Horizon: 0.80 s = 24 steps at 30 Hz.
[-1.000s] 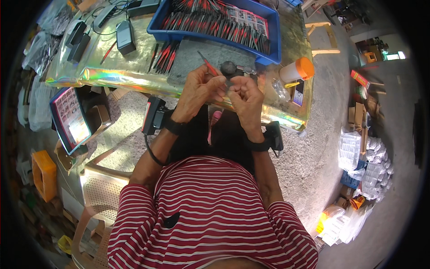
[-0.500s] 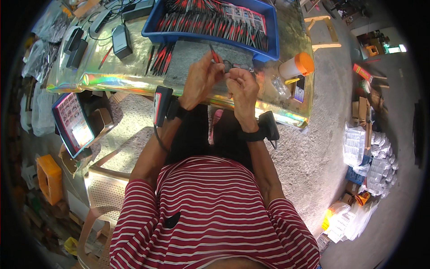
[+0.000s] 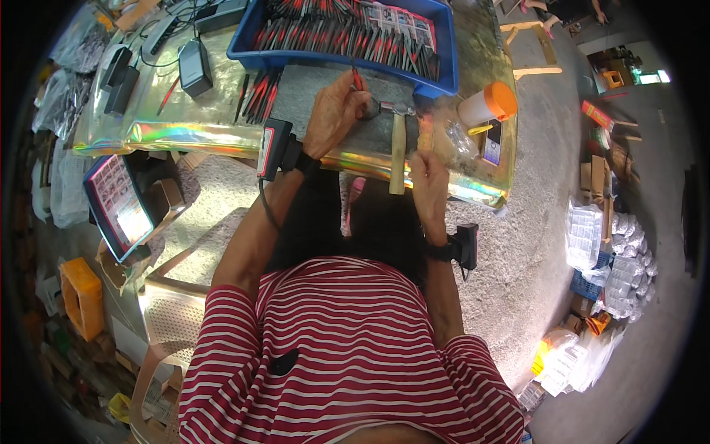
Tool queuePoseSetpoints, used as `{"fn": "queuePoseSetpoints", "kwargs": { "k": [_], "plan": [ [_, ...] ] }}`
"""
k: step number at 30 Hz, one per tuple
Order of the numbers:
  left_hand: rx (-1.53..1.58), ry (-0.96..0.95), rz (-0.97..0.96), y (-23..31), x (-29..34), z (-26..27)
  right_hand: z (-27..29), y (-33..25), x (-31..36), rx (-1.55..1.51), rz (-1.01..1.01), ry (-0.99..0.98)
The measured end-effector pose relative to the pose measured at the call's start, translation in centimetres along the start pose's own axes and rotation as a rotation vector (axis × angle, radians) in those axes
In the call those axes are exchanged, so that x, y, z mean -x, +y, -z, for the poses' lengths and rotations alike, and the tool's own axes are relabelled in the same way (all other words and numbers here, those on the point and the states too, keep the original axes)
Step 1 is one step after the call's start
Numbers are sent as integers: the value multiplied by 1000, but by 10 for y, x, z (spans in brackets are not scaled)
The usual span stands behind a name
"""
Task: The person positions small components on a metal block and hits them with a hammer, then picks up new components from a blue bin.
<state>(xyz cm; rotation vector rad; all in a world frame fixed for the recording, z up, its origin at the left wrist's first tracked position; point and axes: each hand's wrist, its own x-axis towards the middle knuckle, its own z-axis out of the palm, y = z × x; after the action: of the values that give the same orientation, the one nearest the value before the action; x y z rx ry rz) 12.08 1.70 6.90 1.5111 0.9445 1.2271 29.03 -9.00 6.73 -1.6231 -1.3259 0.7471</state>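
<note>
My left hand (image 3: 334, 111) is closed around a slim red-and-black tool (image 3: 357, 79) over the grey slab (image 3: 305, 90); its kind is unclear, and the fingers hide part of it. Beside these fingertips lies a hammer (image 3: 398, 144), its metal head on the slab and its wooden handle reaching past the table's front edge. Just right of the handle, apart from it, my right hand (image 3: 429, 185) has its fingers curled together; whatever they hold, if anything, is hidden. Similar red-and-black tools (image 3: 260, 96) lie in a bunch left of the slab.
Behind the slab, a blue bin (image 3: 244, 58) holds rows of similar tools. An orange-lidded jar (image 3: 477, 111), a clear plastic bag (image 3: 462, 140) and a phone (image 3: 492, 144) sit at right. Black adapters (image 3: 195, 68) with cables occupy the left side. A chair (image 3: 174, 314) stands below left.
My right hand has drawn away from my left, rightward and toward my body, uncovering the hammer's handle. The left hand stays near the slab with the red-and-black tool.
</note>
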Motion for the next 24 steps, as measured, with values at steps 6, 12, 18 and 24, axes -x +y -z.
{"fn": "queuePoseSetpoints", "kwargs": {
  "k": [6, 12, 18, 24],
  "plan": [
    [-37, -24, 22, -3, -1, 0, -8, 7, 5, -222, -229, -278],
    [46, 26, 15, -1, 0, -1, -15, 9, -1, -593, -413, -329],
    [108, 29, 16, -4, 1, -1, -15, 8, -4, -778, -537, -333],
    [126, 14, 21, -5, 1, 1, -13, 4, -5, -764, -547, -318]
  ]
}}
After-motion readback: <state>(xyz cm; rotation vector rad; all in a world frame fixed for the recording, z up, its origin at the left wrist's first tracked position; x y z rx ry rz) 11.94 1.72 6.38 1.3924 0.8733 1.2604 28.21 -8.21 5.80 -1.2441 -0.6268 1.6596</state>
